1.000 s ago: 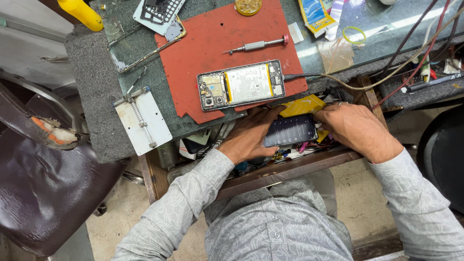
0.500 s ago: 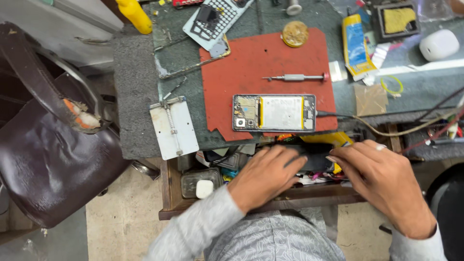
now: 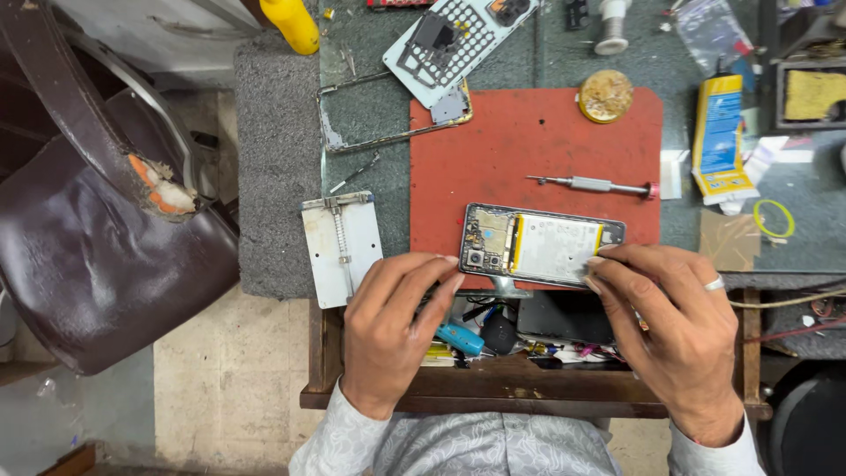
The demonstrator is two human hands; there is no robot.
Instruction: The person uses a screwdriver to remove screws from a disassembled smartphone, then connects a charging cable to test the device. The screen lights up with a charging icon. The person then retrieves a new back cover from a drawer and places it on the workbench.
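An opened phone with its back off, showing a pale battery and circuit board, lies on a red mat. My left hand rests at the mat's near edge, its fingertips close to the phone's lower left corner and holding nothing that I can see. The fingertips of my right hand, which wears a ring, touch the phone's lower right corner. Both hands hover over an open drawer crammed with small tools and parts. A thin screwdriver lies on the mat just beyond the phone.
A white metal clamp plate lies left of the mat. Farther back sit a phone frame, a perforated white plate, a round brass pad, a yellow bottle and a blue-yellow packet. A worn brown chair stands at the left.
The view has shifted so the bench sits higher and closer. Both hands have risen from the drawer to the near edge of the phone.
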